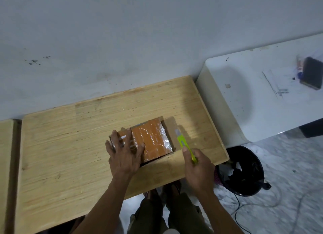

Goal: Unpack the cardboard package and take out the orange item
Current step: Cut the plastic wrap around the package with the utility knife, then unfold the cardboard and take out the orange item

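A small cardboard package (171,131) lies on the wooden table (70,146), its right flap folded out flat. Inside shows the orange item (151,140), wrapped in clear shiny film. My left hand (124,152) presses flat on the package's left flap, fingers spread, thumb touching the orange item's edge. My right hand (198,169) is to the right of the package and grips a yellow-green utility knife (185,145), whose tip points up along the open right flap.
A white table (253,97) stands to the right with a dark sponge-like block (312,72) on it. A black bin (244,170) with rubbish sits on the floor by the table's right corner. A cable (237,211) runs across the floor. A wall is behind.
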Demonstrator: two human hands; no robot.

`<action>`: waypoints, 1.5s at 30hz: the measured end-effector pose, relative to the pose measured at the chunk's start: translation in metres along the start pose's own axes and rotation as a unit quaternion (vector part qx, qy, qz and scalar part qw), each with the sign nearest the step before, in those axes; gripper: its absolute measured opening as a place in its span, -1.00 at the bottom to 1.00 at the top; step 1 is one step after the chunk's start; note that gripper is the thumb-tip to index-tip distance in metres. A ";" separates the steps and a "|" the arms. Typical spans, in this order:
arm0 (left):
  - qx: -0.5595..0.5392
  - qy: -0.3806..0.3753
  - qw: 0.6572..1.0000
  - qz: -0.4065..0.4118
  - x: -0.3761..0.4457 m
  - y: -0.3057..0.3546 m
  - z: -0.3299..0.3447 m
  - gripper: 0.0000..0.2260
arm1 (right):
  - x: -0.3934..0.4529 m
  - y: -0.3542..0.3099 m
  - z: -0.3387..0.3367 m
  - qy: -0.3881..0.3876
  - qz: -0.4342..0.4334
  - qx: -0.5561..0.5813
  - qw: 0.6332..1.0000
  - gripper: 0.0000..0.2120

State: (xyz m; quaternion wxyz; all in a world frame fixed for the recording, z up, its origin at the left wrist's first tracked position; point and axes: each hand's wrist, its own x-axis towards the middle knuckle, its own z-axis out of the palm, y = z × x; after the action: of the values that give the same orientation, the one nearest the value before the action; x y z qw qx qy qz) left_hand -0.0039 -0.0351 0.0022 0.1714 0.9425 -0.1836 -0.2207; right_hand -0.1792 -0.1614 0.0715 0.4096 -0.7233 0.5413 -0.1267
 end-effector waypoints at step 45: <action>0.062 0.037 0.997 0.041 -0.008 -0.020 -0.001 -0.34 | 0.119 0.021 0.044 -0.059 -0.076 -0.073 0.993 -0.90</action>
State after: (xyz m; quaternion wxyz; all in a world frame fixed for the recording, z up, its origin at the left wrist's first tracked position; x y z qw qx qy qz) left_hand -0.0046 -0.0146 -0.0027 0.1285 0.9504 -0.2287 -0.1668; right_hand -0.1204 -0.2482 -0.0026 0.3761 -0.7964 0.4675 -0.0749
